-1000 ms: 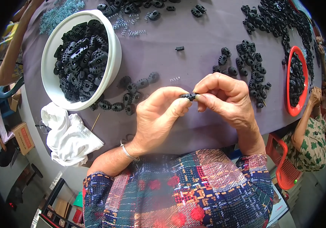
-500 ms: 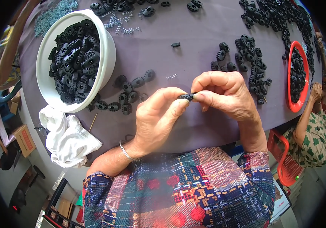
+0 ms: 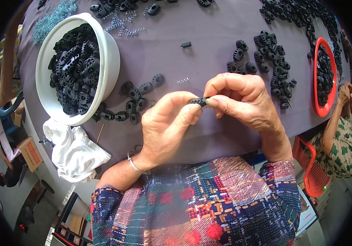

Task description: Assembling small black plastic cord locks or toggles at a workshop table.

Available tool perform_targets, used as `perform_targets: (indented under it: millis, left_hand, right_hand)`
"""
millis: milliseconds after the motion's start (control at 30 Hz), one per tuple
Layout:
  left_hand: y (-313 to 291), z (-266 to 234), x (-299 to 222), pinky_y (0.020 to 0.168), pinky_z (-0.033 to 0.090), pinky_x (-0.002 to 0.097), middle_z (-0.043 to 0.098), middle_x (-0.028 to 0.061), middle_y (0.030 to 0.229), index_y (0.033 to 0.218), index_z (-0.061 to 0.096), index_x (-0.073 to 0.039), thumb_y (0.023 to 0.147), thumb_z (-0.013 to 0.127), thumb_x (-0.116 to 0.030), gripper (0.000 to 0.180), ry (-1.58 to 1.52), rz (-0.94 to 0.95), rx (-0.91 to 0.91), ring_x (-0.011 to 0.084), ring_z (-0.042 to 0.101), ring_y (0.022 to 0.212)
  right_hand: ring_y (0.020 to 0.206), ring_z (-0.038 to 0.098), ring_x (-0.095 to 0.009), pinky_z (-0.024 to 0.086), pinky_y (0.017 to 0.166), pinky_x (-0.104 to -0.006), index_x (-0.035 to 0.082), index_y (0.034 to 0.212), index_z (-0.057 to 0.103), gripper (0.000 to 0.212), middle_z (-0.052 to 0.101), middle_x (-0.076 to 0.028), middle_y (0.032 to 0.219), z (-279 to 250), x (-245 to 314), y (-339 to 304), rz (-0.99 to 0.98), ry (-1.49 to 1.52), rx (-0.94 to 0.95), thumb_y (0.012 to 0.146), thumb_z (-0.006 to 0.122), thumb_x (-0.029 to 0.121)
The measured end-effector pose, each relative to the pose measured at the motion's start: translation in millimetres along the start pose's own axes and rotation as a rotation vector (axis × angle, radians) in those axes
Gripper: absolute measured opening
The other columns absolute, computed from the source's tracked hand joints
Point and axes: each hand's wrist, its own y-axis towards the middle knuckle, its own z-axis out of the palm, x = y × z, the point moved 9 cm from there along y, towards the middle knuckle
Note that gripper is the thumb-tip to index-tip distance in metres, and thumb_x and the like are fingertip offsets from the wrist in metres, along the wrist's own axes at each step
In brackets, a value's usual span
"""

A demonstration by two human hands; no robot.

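Observation:
In front of my chest, my left hand (image 3: 163, 125) pinches a small black ribbed plastic cord lock (image 3: 197, 101) between thumb and forefinger. The thumb and forefinger of my right hand (image 3: 243, 98) close on its other end, hiding much of that tip. Just beyond my fingers lies a single coil spring (image 3: 183, 80) on the grey-purple cloth (image 3: 208, 57). Farther off rests a small black plunger piece (image 3: 186, 44). Several loose cord locks (image 3: 135, 94) are scattered left of my left hand, and another cluster (image 3: 272, 53) spreads beyond my right.
A white bowl (image 3: 112, 61) full of black parts stands at left, by a crumpled white cloth (image 3: 77, 153) and a thin stick (image 3: 100, 133). Springs (image 3: 55, 20) lie in a heap far left. At right are a red tray (image 3: 318, 82), a red chair (image 3: 313, 172) and another person's arm (image 3: 332, 123).
Both hands keep their pinch on the cord lock, which has shifted slightly left in the picture. The whole view has turned a little; nothing was taken up or let go.

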Motion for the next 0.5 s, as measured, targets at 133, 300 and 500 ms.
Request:
perform_targets:
  millis: [133, 300, 500]
  left_hand:
    - [4, 0, 1, 0.066, 0.049, 0.0193, 0.064, 0.0023, 0.082, 0.104, 0.061, 0.003, 0.090, 0.061, -0.005, 0.016, -0.113, -0.044, 0.006, 0.0057, 0.058, 0.073]
    - [1, 2, 2, 0.066, 0.049, 0.0196, 0.064, 0.0022, 0.083, 0.104, 0.061, 0.003, 0.091, 0.060, -0.004, 0.015, -0.056, 0.029, -0.002, 0.0061, 0.058, 0.073]
    - [0, 2, -2, 0.065, 0.049, 0.0198, 0.064, 0.0023, 0.083, 0.104, 0.061, 0.004, 0.090, 0.060, -0.001, 0.015, 0.020, 0.070, -0.010, 0.0060, 0.058, 0.072]
  right_hand:
    - [0.065, 0.055, -0.005, 0.047, 0.060, -0.0215, 0.000, 0.092, 0.064, 0.010, 0.062, 0.000, 0.075, 0, -1, 0, 0.024, 0.082, -0.013, 0.086, 0.065, 0.008]
    - [0.065, 0.055, -0.006, 0.047, 0.059, -0.0224, -0.001, 0.090, 0.063, 0.008, 0.061, -0.002, 0.072, -2, 8, -4, -0.095, -0.064, -0.070, 0.085, 0.063, 0.005]
    - [0.065, 0.055, -0.006, 0.046, 0.059, -0.0231, 0.000, 0.090, 0.063, 0.007, 0.061, -0.002, 0.072, -1, 4, -1, -0.021, -0.013, -0.004, 0.085, 0.063, 0.005]
